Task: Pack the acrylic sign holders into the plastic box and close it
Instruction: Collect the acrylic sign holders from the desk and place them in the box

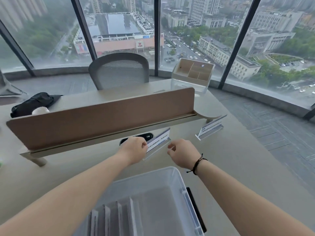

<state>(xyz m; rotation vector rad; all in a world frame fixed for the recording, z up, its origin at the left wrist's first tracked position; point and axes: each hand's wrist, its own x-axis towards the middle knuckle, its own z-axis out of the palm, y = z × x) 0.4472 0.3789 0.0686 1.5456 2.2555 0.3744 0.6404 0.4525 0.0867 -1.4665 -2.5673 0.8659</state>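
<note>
Left arm: bare, stretched forward from the lower left, forearm angled up toward the centre.
Left hand (135, 147): back facing up, fingers curled, its grip closed on the left end of a sign holder (157, 143).
Right arm: bare, reaching forward from the lower right.
Right wrist: wears a dark cord bracelet (197, 163).
Right hand (183, 153): back up, fingers loosely curled, just beside the holder's right end; contact cannot be told.

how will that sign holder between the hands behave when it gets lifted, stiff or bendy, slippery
Likely stiff: the sign holder keeps straight edges while the left hand holds one end. Its clear glossy surface probably makes it slippery. It looks thin, so probably light, and its narrow base may tip easily. The right hand is not touching it.
</note>
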